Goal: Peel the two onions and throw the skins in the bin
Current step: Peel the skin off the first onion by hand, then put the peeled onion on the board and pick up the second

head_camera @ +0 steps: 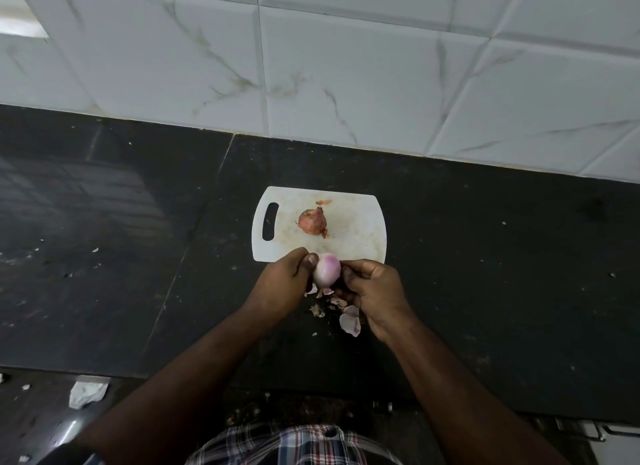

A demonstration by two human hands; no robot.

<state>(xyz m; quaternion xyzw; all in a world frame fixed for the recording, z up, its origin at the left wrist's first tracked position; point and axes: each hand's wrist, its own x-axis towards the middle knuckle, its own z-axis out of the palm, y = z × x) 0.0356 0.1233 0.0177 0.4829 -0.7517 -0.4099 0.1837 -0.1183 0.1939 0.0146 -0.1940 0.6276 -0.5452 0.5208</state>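
Glossy dark stone counter (485,256) — matt white plastic board (360,222)

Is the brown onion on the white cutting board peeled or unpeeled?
Unpeeled: the brown onion on the white cutting board wears its dry papery skin.

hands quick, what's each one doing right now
Left hand: holding the peeled onion.
Right hand: also on that onion, fingers curled against it.

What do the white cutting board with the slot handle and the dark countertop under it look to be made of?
The white cutting board with the slot handle looks like matte plastic: thin, uniformly white, moulded rounded corners, brownish staining. The dark countertop looks like polished stone, probably granite: black, glossy reflections at left, a straight seam between slabs. I cannot confirm either from this view alone.
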